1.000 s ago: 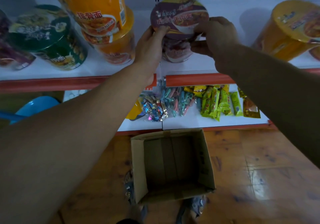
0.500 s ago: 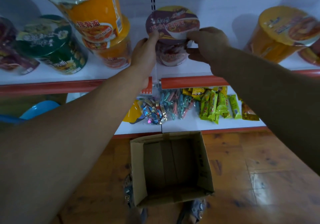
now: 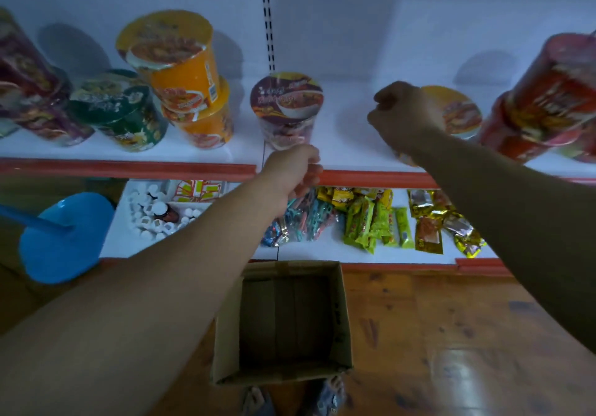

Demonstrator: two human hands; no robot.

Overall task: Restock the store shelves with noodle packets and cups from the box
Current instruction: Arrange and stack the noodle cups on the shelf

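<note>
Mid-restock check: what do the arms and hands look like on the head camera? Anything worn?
The left forearm and right forearm are bare to the frame edge; no sleeve shows. The left hand and right hand wear no gloves. No watch, band or ring is visible, though the picture is dim.

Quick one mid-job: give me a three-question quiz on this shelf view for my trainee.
1. True or false: the box has cups in it.
2. The purple cup stands: A in the box, B on the upper shelf, C on top of another cup.
3. Fill in: the two orange cups to its left are ____ one on the other.

Key: 1 false, the box shows only its bare bottom. 2 B. 3 stacked.
</note>
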